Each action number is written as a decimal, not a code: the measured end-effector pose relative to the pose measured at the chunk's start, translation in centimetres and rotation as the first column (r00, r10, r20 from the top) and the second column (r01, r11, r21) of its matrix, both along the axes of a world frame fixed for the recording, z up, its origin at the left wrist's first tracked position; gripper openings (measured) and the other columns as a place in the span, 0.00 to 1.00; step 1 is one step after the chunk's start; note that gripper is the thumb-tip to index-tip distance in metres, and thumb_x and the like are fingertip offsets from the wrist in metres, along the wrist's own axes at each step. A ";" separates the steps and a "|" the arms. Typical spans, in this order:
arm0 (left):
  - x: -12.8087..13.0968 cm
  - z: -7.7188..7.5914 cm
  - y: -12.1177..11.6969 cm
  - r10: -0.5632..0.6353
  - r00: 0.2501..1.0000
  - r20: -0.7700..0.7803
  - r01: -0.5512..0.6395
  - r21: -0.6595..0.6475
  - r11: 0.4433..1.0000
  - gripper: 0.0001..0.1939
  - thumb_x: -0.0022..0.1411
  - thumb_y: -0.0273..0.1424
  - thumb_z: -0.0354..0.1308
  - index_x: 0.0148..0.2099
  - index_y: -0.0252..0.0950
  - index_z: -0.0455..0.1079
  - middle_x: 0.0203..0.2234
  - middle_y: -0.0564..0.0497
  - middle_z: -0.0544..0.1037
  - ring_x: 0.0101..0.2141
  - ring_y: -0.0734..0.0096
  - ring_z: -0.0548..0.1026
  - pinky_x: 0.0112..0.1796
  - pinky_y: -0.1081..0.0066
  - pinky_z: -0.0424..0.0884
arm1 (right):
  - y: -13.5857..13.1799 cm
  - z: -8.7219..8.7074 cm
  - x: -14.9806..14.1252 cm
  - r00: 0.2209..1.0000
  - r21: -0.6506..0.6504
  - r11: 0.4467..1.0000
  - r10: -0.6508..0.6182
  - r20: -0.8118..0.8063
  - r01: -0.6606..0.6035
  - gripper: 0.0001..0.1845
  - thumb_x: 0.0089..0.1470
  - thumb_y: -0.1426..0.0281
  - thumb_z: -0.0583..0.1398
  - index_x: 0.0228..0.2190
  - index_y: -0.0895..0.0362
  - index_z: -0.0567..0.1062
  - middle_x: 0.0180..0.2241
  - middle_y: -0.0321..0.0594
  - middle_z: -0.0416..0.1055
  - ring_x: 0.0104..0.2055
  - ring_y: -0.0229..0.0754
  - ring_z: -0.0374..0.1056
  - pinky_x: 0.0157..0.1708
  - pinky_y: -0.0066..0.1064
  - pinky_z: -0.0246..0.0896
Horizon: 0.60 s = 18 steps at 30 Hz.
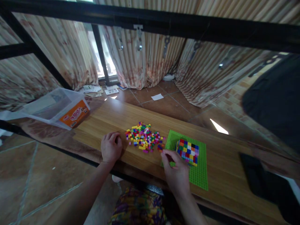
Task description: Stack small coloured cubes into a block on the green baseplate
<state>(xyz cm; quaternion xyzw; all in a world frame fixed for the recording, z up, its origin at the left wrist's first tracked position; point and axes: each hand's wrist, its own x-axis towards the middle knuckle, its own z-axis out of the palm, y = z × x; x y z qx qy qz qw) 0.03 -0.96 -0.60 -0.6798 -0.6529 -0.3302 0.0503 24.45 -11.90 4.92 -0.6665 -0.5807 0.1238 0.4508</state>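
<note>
A heap of small coloured bricks (pixel 144 137) lies on the wooden table (pixel 110 120). Right of it a green baseplate (pixel 201 175) carries a multicoloured block of stacked bricks (pixel 188 151). My left hand (pixel 111 147) rests on the table just left of the heap, fingers curled under, with nothing visible in them. My right hand (pixel 175 173) sits at the baseplate's near left corner, thumb and fingers pinched together near the heap's right edge; what they hold is too small to make out.
A clear plastic tub (pixel 56 107) with an orange label lies at the table's far left. A dark flat object (pixel 264 181) rests on the right end. A black frame bar (pixel 164 23) crosses overhead. Curtains hang behind; papers lie on the tiled floor.
</note>
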 end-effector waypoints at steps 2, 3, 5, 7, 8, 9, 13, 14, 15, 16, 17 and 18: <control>-0.1 -0.1 0.1 -0.003 1.000 -0.004 0.003 0.006 1.000 0.11 0.61 0.30 0.52 0.39 0.35 0.76 0.37 0.44 0.78 0.40 0.57 0.73 0.45 0.60 0.69 | -1.4 0.1 1.5 0.996 0.010 0.997 -0.081 -0.046 0.081 0.10 0.58 0.62 0.59 0.34 0.54 0.78 0.34 0.38 0.78 0.34 0.39 0.74 0.36 0.29 0.67; -0.1 -0.1 0.1 -0.004 1.000 -0.006 0.004 0.009 1.000 0.11 0.61 0.30 0.52 0.39 0.35 0.76 0.37 0.43 0.79 0.40 0.57 0.73 0.45 0.60 0.69 | -2.0 -0.1 2.5 0.990 0.012 0.992 -0.127 -0.063 0.128 0.11 0.57 0.61 0.60 0.34 0.54 0.79 0.34 0.39 0.78 0.34 0.39 0.74 0.37 0.30 0.68; -0.2 -0.1 0.2 -0.006 1.000 -0.008 0.006 0.016 1.000 0.12 0.61 0.30 0.52 0.39 0.34 0.76 0.38 0.43 0.79 0.39 0.57 0.73 0.45 0.60 0.69 | -3.2 -0.5 4.8 0.970 0.003 0.974 -0.225 -0.091 0.226 0.13 0.55 0.59 0.62 0.34 0.55 0.80 0.35 0.40 0.79 0.35 0.41 0.74 0.38 0.31 0.68; -0.2 -0.1 0.2 -0.009 1.000 -0.011 0.009 0.023 1.000 0.12 0.61 0.30 0.52 0.39 0.34 0.76 0.38 0.43 0.79 0.39 0.57 0.73 0.45 0.60 0.69 | -3.9 -1.0 7.1 0.940 -0.037 0.948 -0.318 -0.121 0.316 0.14 0.53 0.58 0.63 0.34 0.55 0.80 0.36 0.42 0.79 0.36 0.43 0.74 0.38 0.32 0.68; -0.2 -0.1 0.2 -0.010 1.000 -0.012 0.010 0.024 1.000 0.12 0.61 0.30 0.52 0.39 0.34 0.76 0.38 0.44 0.79 0.40 0.57 0.73 0.45 0.60 0.70 | -4.1 -1.2 8.1 0.916 -0.056 0.928 -0.372 -0.150 0.367 0.15 0.51 0.57 0.64 0.33 0.56 0.80 0.35 0.43 0.79 0.36 0.43 0.74 0.38 0.33 0.69; -0.2 -0.1 0.2 -0.011 1.000 -0.014 0.011 0.021 1.000 0.12 0.61 0.30 0.52 0.39 0.34 0.76 0.38 0.44 0.79 0.40 0.57 0.73 0.45 0.60 0.70 | -4.2 -1.4 9.1 0.893 -0.080 0.910 -0.415 -0.175 0.407 0.16 0.50 0.57 0.64 0.33 0.56 0.81 0.35 0.43 0.79 0.36 0.44 0.74 0.38 0.34 0.69; -0.2 0.1 0.2 -0.001 1.000 -0.012 0.001 0.003 1.000 0.12 0.61 0.31 0.51 0.39 0.35 0.76 0.38 0.44 0.79 0.40 0.57 0.73 0.45 0.59 0.69 | -3.5 -2.3 10.9 0.824 -0.116 0.876 -0.480 -0.302 0.468 0.17 0.45 0.57 0.67 0.31 0.57 0.81 0.33 0.43 0.79 0.36 0.45 0.75 0.39 0.35 0.69; -0.2 0.1 0.2 0.000 1.000 -0.008 0.000 -0.001 1.000 0.12 0.61 0.31 0.51 0.39 0.36 0.76 0.38 0.44 0.79 0.40 0.57 0.73 0.46 0.59 0.69 | -3.2 -2.4 11.0 0.816 -0.110 0.882 -0.467 -0.342 0.458 0.17 0.44 0.57 0.67 0.31 0.57 0.81 0.33 0.43 0.79 0.36 0.45 0.75 0.39 0.36 0.69; -0.2 0.1 0.2 -0.003 1.000 -0.003 0.003 -0.005 1.000 0.12 0.61 0.31 0.51 0.39 0.36 0.76 0.38 0.44 0.79 0.41 0.56 0.73 0.46 0.58 0.69 | -2.9 -2.6 11.0 0.811 -0.104 0.891 -0.447 -0.378 0.442 0.17 0.44 0.57 0.67 0.31 0.57 0.81 0.33 0.43 0.79 0.36 0.45 0.75 0.40 0.36 0.69; -0.2 0.2 0.3 -0.006 1.000 0.003 0.006 -0.008 1.000 0.12 0.61 0.31 0.51 0.39 0.36 0.76 0.38 0.43 0.79 0.41 0.56 0.73 0.46 0.58 0.69 | -2.6 -2.7 10.9 0.809 -0.101 0.901 -0.425 -0.407 0.423 0.17 0.44 0.57 0.67 0.32 0.57 0.81 0.34 0.43 0.80 0.36 0.45 0.75 0.40 0.36 0.69; -0.2 0.2 0.3 -0.010 1.000 0.009 0.010 -0.010 1.000 0.12 0.61 0.32 0.51 0.39 0.36 0.75 0.38 0.43 0.78 0.41 0.56 0.73 0.46 0.57 0.69 | -2.4 -2.8 10.9 0.811 -0.100 0.909 -0.407 -0.421 0.404 0.17 0.44 0.57 0.67 0.32 0.57 0.82 0.34 0.43 0.80 0.37 0.45 0.75 0.41 0.36 0.69; -0.2 0.2 0.3 -0.013 1.000 0.014 0.013 -0.012 1.000 0.12 0.61 0.32 0.51 0.39 0.36 0.75 0.38 0.43 0.78 0.41 0.56 0.73 0.46 0.57 0.69 | -2.2 -2.8 10.8 0.818 -0.102 0.916 -0.392 -0.421 0.387 0.17 0.45 0.57 0.66 0.32 0.57 0.82 0.35 0.43 0.80 0.37 0.44 0.75 0.41 0.36 0.69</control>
